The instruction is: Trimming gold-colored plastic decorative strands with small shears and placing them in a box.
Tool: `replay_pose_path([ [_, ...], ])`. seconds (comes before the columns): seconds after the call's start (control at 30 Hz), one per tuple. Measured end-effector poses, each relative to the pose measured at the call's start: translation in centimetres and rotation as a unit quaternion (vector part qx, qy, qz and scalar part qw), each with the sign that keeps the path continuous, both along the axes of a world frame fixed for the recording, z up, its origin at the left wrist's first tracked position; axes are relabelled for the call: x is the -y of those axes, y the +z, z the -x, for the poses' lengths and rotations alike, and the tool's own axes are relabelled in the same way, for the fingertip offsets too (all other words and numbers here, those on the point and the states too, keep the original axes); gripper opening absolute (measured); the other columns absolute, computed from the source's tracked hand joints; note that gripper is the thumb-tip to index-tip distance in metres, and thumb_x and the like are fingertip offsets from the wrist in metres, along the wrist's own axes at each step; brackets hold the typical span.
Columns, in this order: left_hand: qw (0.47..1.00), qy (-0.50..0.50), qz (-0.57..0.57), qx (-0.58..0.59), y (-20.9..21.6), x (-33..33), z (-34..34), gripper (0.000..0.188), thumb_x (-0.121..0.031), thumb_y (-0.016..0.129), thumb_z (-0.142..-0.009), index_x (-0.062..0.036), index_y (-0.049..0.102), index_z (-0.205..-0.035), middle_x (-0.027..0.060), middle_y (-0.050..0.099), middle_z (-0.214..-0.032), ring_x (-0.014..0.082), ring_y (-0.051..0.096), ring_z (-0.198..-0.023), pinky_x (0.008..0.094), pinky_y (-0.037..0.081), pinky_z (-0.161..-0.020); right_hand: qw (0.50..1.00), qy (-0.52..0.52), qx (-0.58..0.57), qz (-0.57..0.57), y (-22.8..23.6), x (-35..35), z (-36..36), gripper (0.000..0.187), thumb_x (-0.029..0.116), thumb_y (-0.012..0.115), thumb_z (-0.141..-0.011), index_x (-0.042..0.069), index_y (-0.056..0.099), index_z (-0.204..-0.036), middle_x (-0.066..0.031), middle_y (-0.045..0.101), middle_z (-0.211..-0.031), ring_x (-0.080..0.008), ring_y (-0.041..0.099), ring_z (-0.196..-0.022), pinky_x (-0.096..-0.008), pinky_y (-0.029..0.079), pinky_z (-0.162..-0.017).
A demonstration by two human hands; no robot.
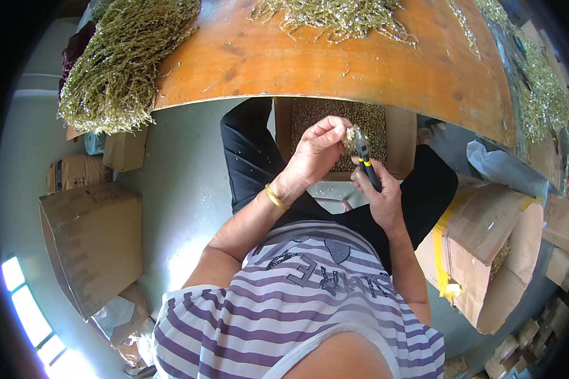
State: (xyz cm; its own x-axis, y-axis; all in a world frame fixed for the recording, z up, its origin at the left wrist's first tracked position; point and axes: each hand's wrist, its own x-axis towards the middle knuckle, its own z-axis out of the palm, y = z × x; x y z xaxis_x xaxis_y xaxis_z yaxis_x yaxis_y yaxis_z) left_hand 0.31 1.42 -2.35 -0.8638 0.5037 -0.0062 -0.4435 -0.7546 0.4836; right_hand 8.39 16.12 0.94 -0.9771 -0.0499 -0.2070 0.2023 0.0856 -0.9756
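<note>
My right hand (380, 189) is closed round the black-and-yellow handles of a pair of pliers (363, 151), jaws pointing away from me. At the jaws is a small glittery gold piece (350, 138). My left hand (322, 146), with a gold bangle on its wrist, pinches this piece between thumb and fingertips. Both hands are above my lap, in front of the table edge. Below and beyond them, an open cardboard box (400, 136) holds many small gold beads or balls (316, 114). Whether the jaws are closed on the piece is too small to tell.
On the orange wooden table (246, 69) lie a thick bundle of glittery gold strands (123, 63) at left and another gold bunch (341, 19) at the far middle. Cardboard boxes stand on the floor at left (98, 240) and, lying open, at right (474, 234).
</note>
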Motion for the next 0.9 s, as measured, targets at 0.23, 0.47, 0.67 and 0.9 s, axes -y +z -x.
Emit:
replay_pose_path([
  [0.23, 0.959, -0.085, 0.175, -0.206, 2.5, 3.1, 3.0, 0.044, -0.011, 0.052, -0.084, -0.0032, 0.039, -0.125, 0.0115, 0.046, -0.123, 0.0194, 0.04, -0.116, 0.0326, 0.028, -0.099, 0.986, 0.131, 0.069, 0.082, 1.3, -2.5, 0.3, 0.025, 0.01, 0.049, -0.086, -0.003, 0.052, -0.108, -0.0015, 0.055, -0.076, -0.0073, 0.048, -0.067, -0.0212, 0.041, -0.064],
  [0.47, 0.885, -0.255, 0.305, -0.241, 3.6, 4.2, 4.9, 0.025, -0.011, 0.056, -0.082, -0.0006, 0.057, -0.105, 0.0052, 0.06, -0.099, 0.0113, 0.053, -0.094, 0.025, 0.039, -0.087, 0.987, 0.123, 0.068, 0.075, 1.7, -2.6, 0.3, 0.026, 0.012, 0.051, -0.086, -0.003, 0.052, -0.108, -0.0012, 0.055, -0.076, -0.0073, 0.048, -0.067, -0.0211, 0.041, -0.065],
  [0.67, 0.884, -0.272, 0.291, -0.243, 3.7, 4.2, 5.6, 0.02, -0.007, 0.062, -0.078, -0.0009, 0.058, -0.096, 0.0024, 0.057, -0.095, 0.0102, 0.051, -0.09, 0.025, 0.04, -0.084, 0.988, 0.124, 0.077, 0.051, 1.8, -2.6, 0.4, 0.027, 0.012, 0.051, -0.085, -0.002, 0.052, -0.108, -0.0013, 0.055, -0.076, -0.0071, 0.048, -0.067, -0.0212, 0.042, -0.065],
  [0.9, 0.851, -0.231, 0.325, -0.343, 4.3, 3.6, 5.2, 0.019, 0.0, 0.065, -0.073, -0.0009, 0.057, -0.09, 0.0025, 0.053, -0.088, 0.0113, 0.049, -0.09, 0.0259, 0.038, -0.084, 0.985, 0.129, 0.083, 0.085, 0.8, -2.7, 0.5, 0.026, 0.013, 0.051, -0.086, -0.002, 0.052, -0.107, -0.0018, 0.056, -0.077, -0.0081, 0.049, -0.066, -0.0214, 0.042, -0.063],
])
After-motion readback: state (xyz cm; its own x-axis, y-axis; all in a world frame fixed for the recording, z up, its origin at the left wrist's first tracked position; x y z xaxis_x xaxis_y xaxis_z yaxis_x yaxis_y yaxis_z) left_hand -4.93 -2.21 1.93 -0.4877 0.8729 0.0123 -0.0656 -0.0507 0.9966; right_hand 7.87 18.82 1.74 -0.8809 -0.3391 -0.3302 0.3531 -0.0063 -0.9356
